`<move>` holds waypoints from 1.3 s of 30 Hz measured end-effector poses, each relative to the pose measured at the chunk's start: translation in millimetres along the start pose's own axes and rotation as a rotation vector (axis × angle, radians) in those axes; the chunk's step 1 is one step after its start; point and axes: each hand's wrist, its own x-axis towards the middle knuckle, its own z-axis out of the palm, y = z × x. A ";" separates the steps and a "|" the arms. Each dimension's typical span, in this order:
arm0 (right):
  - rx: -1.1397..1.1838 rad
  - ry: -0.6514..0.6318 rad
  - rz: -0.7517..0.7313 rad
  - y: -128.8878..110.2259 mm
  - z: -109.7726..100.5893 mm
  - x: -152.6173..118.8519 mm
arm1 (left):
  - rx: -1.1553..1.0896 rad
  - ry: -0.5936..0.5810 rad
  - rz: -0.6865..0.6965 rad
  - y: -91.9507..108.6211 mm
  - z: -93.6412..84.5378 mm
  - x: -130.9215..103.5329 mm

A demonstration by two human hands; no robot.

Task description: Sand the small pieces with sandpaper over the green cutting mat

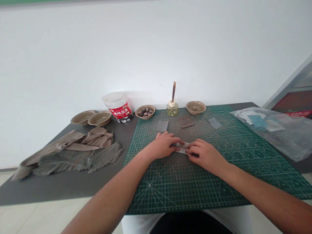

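Observation:
Low over the green cutting mat, both hands hold a small pale, whitish piece between them. My left hand pinches its left end with thumb and forefinger, the other fingers stretched out. On the right end, the fingertips of my right hand are closed. Just beyond the hands lie a grey rectangle, a brown square piece with dark marks, and a light grey rectangle.
Along the wall stand a bowl of dark chunks, a reed diffuser, a bowl, a red-labelled tub and two bowls. Crumpled cloths lie left, a clear plastic bag right.

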 end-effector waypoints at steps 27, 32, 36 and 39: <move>0.054 -0.022 -0.005 7.0 -5.3 10.1 | -0.058 -0.039 -0.045 -4.2 2.3 2.3; 0.071 -0.028 -0.016 6.7 -4.0 9.4 | -0.069 -0.034 -0.064 -5.2 3.6 2.6; 0.022 -0.033 0.018 10.1 -5.5 8.4 | -0.071 -0.038 -0.051 -4.7 2.9 2.3; 0.025 -0.046 -0.005 13.9 -7.8 6.9 | -0.076 -0.032 -0.063 -3.8 2.3 1.9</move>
